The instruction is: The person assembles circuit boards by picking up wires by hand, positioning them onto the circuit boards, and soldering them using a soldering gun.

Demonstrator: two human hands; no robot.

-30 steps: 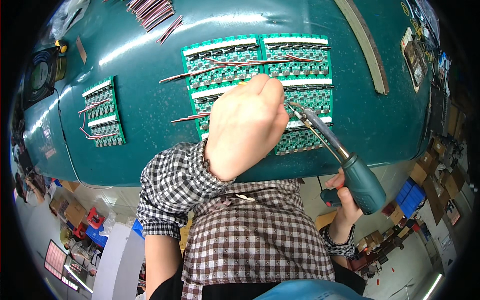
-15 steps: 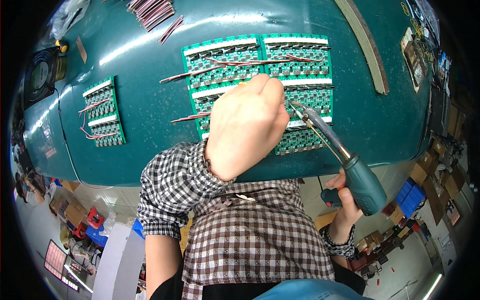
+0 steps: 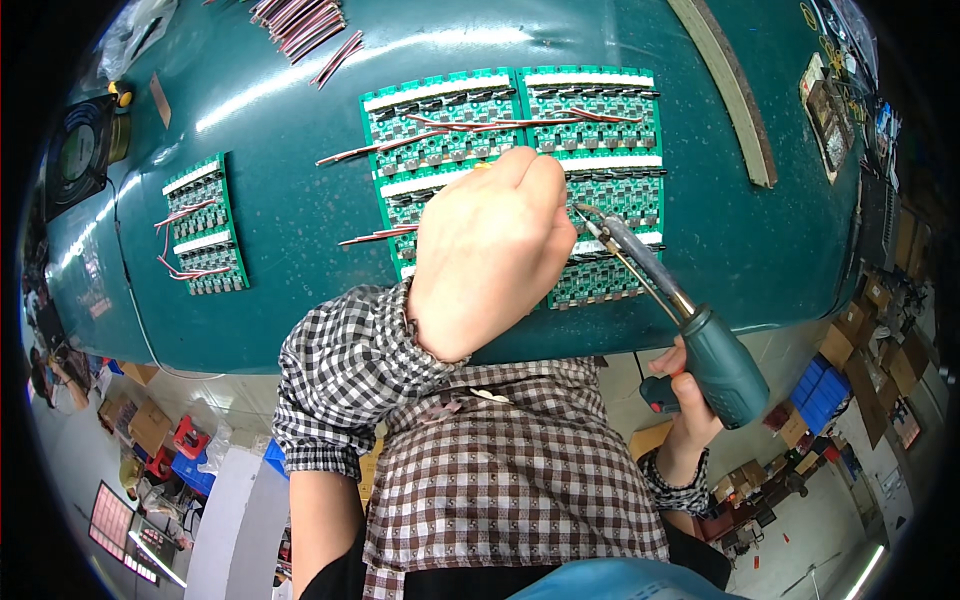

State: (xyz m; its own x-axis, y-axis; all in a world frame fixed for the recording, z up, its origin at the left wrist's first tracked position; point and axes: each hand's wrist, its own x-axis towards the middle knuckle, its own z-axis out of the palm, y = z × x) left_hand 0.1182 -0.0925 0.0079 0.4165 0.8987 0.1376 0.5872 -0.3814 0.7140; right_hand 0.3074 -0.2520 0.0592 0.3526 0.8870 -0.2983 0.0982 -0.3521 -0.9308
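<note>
Over the middle of the green circuit boards my left hand is closed, back upward. Its fingertips are hidden, so whatever they pinch cannot be made out. Red, white and black wires run across the board toward the left side of this hand. My right hand grips a soldering gun with a dark green handle, low at the table's front edge. The gun's metal barrel slants up and left, with a thin tube beneath it. Its tip ends beside my left hand's fingers, over the right-hand board.
A smaller wired board lies at left on the green table mat. A bundle of wires sits at the far edge. A fan stands far left. At right lie a curved strip and a small stained tray.
</note>
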